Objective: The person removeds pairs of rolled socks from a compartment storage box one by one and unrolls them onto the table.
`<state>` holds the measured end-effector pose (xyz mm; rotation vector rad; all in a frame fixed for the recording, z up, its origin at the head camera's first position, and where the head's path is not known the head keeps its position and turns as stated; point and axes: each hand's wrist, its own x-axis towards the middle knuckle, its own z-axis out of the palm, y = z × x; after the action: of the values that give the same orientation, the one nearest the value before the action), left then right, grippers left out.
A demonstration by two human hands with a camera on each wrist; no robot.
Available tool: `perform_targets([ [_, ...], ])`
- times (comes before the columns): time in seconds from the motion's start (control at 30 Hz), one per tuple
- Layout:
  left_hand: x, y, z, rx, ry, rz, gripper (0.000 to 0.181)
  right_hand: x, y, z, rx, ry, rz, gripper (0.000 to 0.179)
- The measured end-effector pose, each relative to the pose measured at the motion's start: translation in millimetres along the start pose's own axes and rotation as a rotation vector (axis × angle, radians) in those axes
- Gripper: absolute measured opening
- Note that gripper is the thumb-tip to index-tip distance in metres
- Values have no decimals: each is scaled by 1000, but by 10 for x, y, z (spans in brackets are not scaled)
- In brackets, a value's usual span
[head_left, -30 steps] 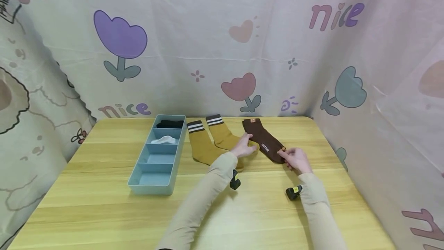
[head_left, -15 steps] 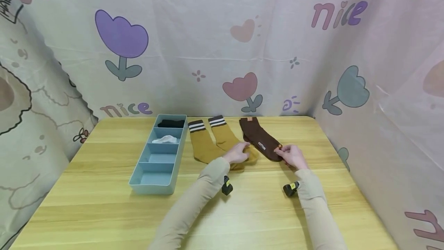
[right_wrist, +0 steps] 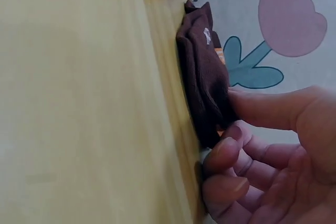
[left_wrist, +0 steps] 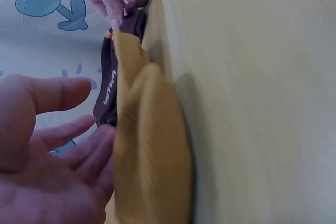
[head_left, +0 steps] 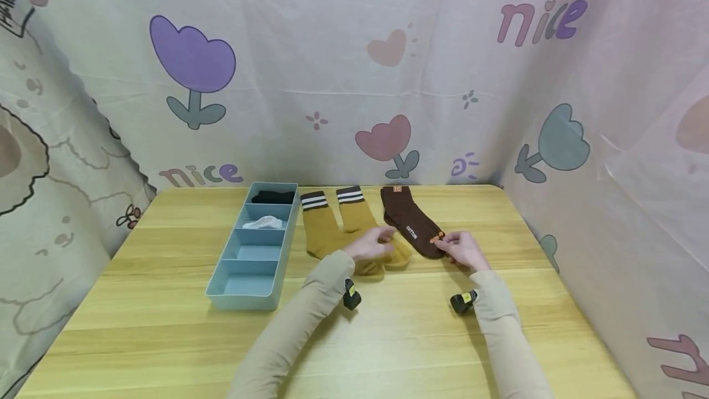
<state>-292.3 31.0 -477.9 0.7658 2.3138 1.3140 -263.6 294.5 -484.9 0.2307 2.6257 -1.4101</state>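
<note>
In the head view a pair of mustard socks with striped dark cuffs lies on the table. My left hand is over their foot part, thumb and fingers apart. The left wrist view has this hand beside a mustard sock, with nothing gripped. Farther right lies a pair of dark brown socks with white lettering and an orange cuff label. My right hand pinches their toe end. Close up in the right wrist view, the right thumb presses on the brown sock, fingers curled underneath.
Left of the socks stands a blue divided box. Its back compartment holds a black folded item, the one in front of that a white item. A patterned curtain hangs behind the wooden table.
My left hand has moved left, away from the brown socks. The right-hand mustard sock's cuff has shifted slightly right. With my right hand at their toe, the brown socks have slid a little left.
</note>
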Motion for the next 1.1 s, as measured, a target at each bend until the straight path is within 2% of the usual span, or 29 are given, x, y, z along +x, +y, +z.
perform_targets([
  [0.17, 157, 60, 5, 35, 126, -32, 53, 4, 6, 8, 135, -61, 22, 18],
  [0.27, 275, 32, 10, 35, 211, -71, 56, 3, -7, 14, 188, -89, 6, 17],
  [0.3, 328, -24, 27, 46, 245, -69, 56, 1, -12, 17, 199, -91, -1, 17],
  [0.4, 420, -65, 50, 1, 296, -115, 58, -8, -25, 27, 230, -84, -13, 18],
  [0.5, 475, -46, 79, -131, 314, -146, 59, -14, -24, 34, 266, -62, -22, 21],
  [0.53, 470, 6, 78, -206, 308, -174, 60, -14, -20, 37, 283, -55, -23, 23],
  [0.63, 490, 37, 110, -361, 317, -193, 59, -8, 3, 47, 332, -36, -21, 26],
  [0.7, 495, 37, 129, -424, 327, -203, 60, -3, 20, 62, 353, -33, -27, 28],
  [0.77, 501, 29, 139, -459, 338, -209, 61, 4, 32, 76, 364, -40, -35, 27],
  [0.9, 526, 7, 133, -509, 348, -182, 64, 17, 47, 88, 381, -50, -46, 27],
  [1.1, 541, 23, 75, -535, 349, -160, 62, -5, 15, 65, 475, -8, -34, 29],
])
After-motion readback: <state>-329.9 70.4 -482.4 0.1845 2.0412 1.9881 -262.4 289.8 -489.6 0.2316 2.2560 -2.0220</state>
